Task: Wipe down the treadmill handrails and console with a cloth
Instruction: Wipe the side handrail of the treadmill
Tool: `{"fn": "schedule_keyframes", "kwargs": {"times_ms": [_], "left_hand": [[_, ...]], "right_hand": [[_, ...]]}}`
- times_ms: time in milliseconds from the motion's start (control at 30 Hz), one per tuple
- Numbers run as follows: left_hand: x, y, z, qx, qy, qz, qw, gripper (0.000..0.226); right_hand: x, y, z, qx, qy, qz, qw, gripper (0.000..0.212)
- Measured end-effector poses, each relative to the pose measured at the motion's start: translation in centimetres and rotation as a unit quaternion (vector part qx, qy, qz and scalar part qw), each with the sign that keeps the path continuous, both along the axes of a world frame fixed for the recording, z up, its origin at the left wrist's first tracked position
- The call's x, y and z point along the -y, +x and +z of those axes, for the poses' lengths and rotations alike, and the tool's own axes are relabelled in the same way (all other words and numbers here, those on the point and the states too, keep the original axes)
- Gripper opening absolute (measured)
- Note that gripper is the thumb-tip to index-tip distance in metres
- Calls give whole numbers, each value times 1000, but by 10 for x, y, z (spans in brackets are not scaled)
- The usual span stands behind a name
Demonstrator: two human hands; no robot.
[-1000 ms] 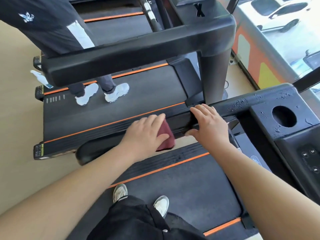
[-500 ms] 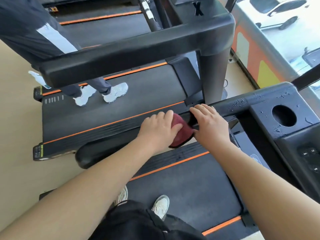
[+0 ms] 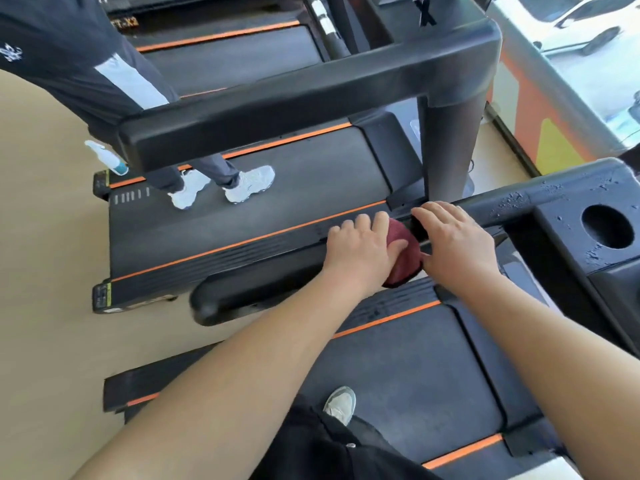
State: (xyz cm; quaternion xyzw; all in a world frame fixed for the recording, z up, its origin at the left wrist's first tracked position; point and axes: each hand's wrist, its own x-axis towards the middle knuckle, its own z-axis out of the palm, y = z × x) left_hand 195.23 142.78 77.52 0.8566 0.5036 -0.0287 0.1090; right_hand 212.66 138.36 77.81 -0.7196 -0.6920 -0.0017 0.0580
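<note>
Curled fingers and thumb of the left hand (image 3: 362,252) grip a maroon cloth (image 3: 403,261), pressed onto the black handrail (image 3: 249,299) about midway along it. Right hand (image 3: 459,245) rests on the handrail just beside the cloth, on the console side, with fingers extended and thumb touching the cloth. Water droplets (image 3: 512,202) speckle the handrail between the right hand and the console (image 3: 561,244).

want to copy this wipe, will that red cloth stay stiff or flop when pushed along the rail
Probably floppy: the cloth bunches under the left hand. Likely light, draping over the handrail. Droplets further along may let it slide easily.
</note>
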Motion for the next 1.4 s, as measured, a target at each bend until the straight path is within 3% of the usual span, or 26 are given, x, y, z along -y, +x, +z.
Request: {"fn": "schedule_keyframes", "kwargs": {"times_ms": [100, 167, 267, 367, 533, 667, 933, 1067, 1200, 1400], "left_hand": [[9, -67, -8, 26, 19, -48, 998, 68], [13, -127, -14, 21, 32, -53, 998, 71], [14, -217, -19, 21, 36, -68, 997, 75], [10, -265, -13, 15, -9, -97, 995, 79], [-10, -214, 0, -50, -67, -78, 993, 77], [-34, -166, 3, 9, -184, -80, 980, 57], [-29, -270, 10, 29, -216, -100, 971, 67], [-57, -210, 15, -5, -276, -103, 956, 51], [-73, -146, 6, 79, -369, -85, 922, 59], [-59, -229, 12, 75, -387, -53, 918, 52]], "right_hand": [[5, -14, 2, 16, -51, -51, 997, 92], [17, -37, 4, 25, -17, -75, 997, 98], [37, -94, 6, -66, 58, -50, 995, 98], [42, -148, 2, -157, 70, -42, 984, 88], [37, -188, -9, -110, 81, -15, 990, 74], [32, -195, -14, -109, 97, -36, 989, 64], [27, -191, -10, -156, 80, -95, 980, 59], [24, -188, -8, -159, 79, -104, 979, 55], [21, -188, -5, -163, 84, -118, 976, 55], [23, -192, -3, -168, 66, -134, 974, 60]]}}
